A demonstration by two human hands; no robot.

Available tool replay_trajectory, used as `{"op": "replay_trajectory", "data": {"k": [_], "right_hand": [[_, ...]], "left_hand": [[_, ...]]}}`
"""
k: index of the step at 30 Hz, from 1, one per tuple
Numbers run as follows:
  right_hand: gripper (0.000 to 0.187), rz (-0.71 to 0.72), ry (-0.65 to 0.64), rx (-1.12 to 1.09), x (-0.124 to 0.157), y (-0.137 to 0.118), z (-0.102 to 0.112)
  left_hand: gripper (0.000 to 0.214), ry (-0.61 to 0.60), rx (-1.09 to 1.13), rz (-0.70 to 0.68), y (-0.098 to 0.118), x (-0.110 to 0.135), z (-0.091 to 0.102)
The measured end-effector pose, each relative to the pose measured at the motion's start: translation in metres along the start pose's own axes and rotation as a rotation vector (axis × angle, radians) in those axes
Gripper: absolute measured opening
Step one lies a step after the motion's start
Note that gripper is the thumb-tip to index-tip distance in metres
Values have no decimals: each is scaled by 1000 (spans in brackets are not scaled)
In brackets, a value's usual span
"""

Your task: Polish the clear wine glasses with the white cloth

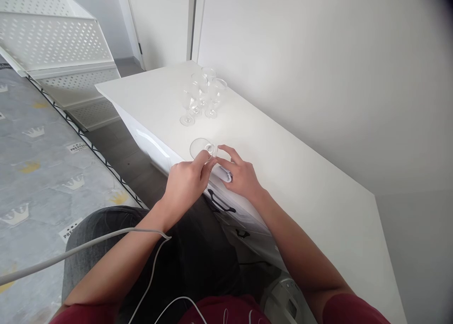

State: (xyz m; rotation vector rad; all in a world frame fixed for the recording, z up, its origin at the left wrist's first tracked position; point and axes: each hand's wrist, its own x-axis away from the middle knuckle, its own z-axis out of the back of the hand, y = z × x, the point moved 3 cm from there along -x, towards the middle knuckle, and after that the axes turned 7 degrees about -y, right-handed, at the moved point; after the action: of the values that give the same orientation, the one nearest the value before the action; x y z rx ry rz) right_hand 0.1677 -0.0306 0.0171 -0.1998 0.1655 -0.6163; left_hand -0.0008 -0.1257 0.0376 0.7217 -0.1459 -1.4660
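Note:
Over the front edge of the white cabinet top, my left hand (191,175) is closed, its thumb and fingers pinching a clear stemmed glass (198,148) whose round end points away from me. My right hand (240,173) meets it from the other side, with its fingertips at the same glass. Under the curled fingers of that hand sits a small white rolled piece (223,174); I cannot tell whether it is paper or cloth. Farther back, several clear stemmed glasses (211,99) stand upright in a group.
The white cabinet (283,173) runs along the wall and has black drawer handles (221,202). At left lies a grey mattress (46,158) with crown prints, beside white perforated baskets (60,40). A white cable (88,243) crosses my left forearm.

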Motion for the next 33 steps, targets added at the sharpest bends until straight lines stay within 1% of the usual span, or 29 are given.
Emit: {"op": "replay_trajectory", "data": {"k": [4, 9, 14, 18, 21, 25, 27, 33], "right_hand": [[53, -52, -53, 32, -2, 0, -1], [50, -57, -92, 73, -2, -3, -1], [47, -64, -129, 115, -3, -5, 0], [48, -70, -134, 130, -3, -7, 1], [51, -75, -154, 141, -4, -8, 1], [52, -88, -181, 152, -4, -8, 0], [54, -86, -192, 151, -5, -8, -1], [53, -77, -193, 114, -6, -8, -4]], "left_hand": [[24, 14, -18, -61, 4, 1, -3], [21, 49, -27, -120, 7, 2, -5], [16, 60, 21, -146, 6, 2, -4], [14, 39, 63, -149, 6, 2, -4], [23, 2, 104, -145, 7, 1, -4], [39, -90, 141, -127, 7, -2, -5], [43, -123, 143, -116, 7, -3, -5], [52, -157, 147, -83, 5, -6, -8]]}}
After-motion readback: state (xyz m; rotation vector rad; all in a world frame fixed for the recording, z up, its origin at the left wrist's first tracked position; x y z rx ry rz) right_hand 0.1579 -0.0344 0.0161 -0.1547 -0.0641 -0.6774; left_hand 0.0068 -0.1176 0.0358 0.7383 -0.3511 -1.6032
